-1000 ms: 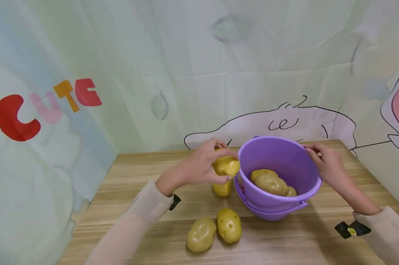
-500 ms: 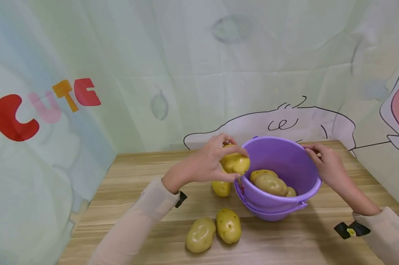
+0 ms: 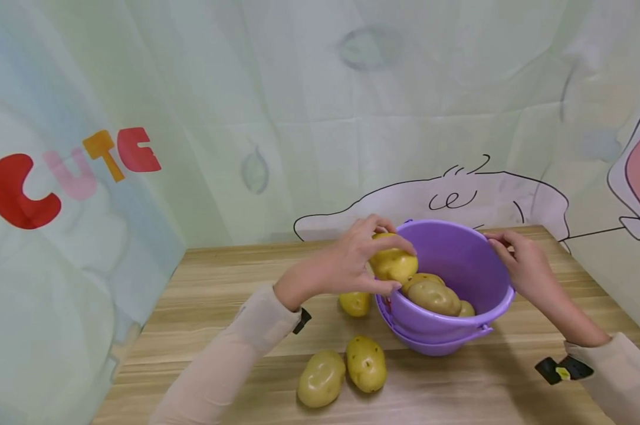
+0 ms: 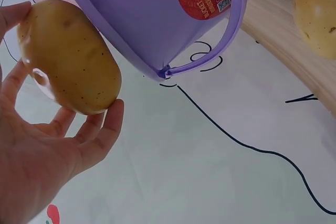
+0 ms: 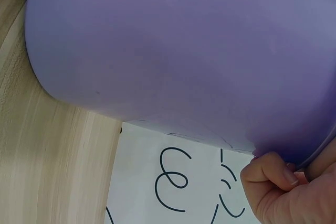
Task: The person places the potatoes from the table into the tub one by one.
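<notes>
My left hand (image 3: 354, 257) holds a yellow potato (image 3: 395, 264) between thumb and fingers, at the left rim of a purple bucket (image 3: 471, 251). In the left wrist view, the fingertips curl round that potato (image 4: 71, 59) beside the bucket's rim. On the bucket's right rim, my right hand (image 3: 529, 265) pinches the edge; the right wrist view has the curled fingers (image 5: 268, 174) at the rim. Several potatoes (image 3: 433, 296) lie inside the bucket, partly hidden by its front wall.
Two potatoes, one paler (image 3: 322, 379) and one yellow (image 3: 366, 364), lie on the wooden table (image 3: 224, 277) in front of the bucket. Another potato (image 3: 354, 303) sits left of the bucket, partly under my left hand. A printed cloth (image 3: 277, 88) hangs behind the table.
My left hand has carried its potato rightward, from beside the bucket to over its left rim. The right hand has stayed on the rim, and the bucket has hardly moved.
</notes>
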`<state>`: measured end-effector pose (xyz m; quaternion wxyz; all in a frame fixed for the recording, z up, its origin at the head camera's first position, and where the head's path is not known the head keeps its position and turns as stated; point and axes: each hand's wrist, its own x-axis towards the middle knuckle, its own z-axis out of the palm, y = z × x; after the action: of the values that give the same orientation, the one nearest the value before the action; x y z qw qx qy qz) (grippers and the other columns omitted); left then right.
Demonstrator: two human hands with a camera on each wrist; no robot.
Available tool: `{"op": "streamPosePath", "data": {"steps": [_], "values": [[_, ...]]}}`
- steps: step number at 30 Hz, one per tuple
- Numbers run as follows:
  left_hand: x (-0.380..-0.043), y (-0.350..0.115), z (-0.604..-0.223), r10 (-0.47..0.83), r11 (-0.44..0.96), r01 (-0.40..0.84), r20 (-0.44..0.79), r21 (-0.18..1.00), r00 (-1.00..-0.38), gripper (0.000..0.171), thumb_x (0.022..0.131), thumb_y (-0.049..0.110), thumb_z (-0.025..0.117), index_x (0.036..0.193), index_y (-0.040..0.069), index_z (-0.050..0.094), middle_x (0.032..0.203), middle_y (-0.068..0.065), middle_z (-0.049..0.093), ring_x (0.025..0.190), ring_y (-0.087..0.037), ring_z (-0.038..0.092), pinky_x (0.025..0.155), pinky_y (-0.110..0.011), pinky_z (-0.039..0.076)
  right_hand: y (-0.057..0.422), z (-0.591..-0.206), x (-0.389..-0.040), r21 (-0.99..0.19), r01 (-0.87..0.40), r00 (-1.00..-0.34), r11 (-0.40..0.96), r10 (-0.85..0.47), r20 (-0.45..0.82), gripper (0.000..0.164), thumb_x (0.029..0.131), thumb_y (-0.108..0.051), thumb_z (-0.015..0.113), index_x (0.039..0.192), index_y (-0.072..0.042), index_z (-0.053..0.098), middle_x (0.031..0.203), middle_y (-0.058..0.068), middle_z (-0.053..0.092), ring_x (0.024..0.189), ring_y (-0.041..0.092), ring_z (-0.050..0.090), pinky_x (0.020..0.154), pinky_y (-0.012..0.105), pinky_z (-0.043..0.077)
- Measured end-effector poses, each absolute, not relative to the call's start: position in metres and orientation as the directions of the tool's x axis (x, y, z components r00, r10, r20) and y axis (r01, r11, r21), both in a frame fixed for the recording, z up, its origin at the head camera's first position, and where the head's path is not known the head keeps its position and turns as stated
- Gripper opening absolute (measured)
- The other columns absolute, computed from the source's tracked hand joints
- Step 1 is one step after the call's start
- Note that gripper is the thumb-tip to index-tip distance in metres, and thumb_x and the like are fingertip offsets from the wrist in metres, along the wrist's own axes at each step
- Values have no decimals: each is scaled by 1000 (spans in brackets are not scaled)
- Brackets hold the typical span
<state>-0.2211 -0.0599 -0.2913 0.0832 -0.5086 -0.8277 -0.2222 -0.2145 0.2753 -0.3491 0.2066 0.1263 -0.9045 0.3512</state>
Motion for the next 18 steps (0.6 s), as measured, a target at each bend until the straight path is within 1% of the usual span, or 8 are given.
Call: {"op": "streamPosePath", "data": {"steps": [1,2,4,6,8,13,18], "values": [[-221,-59,-292,807,381,881,364,280,-465,45,85,38,75,127,29,61,132,-6,42,116,-21,39,88,-32,40,275,-349,-215,-582,-373,-882,723,-83,463,22,103,-4,51,113,12,63,94,25,65,74,16,62,58,13,46],[-222,-58,-292,809,377,883,365,279,-460,45,85,38,75,127,28,61,132,-6,42,116,-21,39,89,-32,40,275,-349,-214,-583,-373,-883,722,-83,462,22,104,-4,51,113,12,63,94,26,65,74,19,64,59,12,46],[-222,-56,-293,814,370,886,364,279,-454,45,86,37,75,127,28,61,133,-7,41,117,-21,38,89,-32,39,275,-349,-214,-585,-371,-885,721,-84,458,22,104,-4,50,113,12,63,94,26,64,76,27,66,59,12,45],[-222,-54,-294,818,360,891,366,277,-444,44,86,37,75,127,27,61,133,-7,41,119,-22,38,90,-32,39,275,-349,-213,-588,-369,-887,720,-84,454,23,104,-3,50,113,13,62,95,27,64,80,38,67,60,11,45],[-222,-52,-294,820,352,894,369,276,-437,44,86,37,75,126,27,61,133,-8,41,120,-22,38,90,-32,39,275,-349,-213,-590,-367,-889,719,-84,451,23,104,-3,49,113,13,62,95,28,64,84,45,66,61,11,44],[-223,-49,-296,827,331,908,384,258,-411,44,87,37,76,126,25,61,132,-9,42,121,-22,38,91,-31,38,275,-349,-213,-589,-370,-887,718,-85,453,23,104,-4,49,113,13,62,95,28,64,84,47,67,60,12,46],[-225,-45,-299,834,319,916,388,242,-393,45,87,38,76,128,25,61,134,-9,42,123,-22,38,94,-31,38,275,-349,-213,-587,-364,-891,723,-85,447,24,105,-4,48,114,13,61,96,28,64,83,46,67,60,20,51]]}}
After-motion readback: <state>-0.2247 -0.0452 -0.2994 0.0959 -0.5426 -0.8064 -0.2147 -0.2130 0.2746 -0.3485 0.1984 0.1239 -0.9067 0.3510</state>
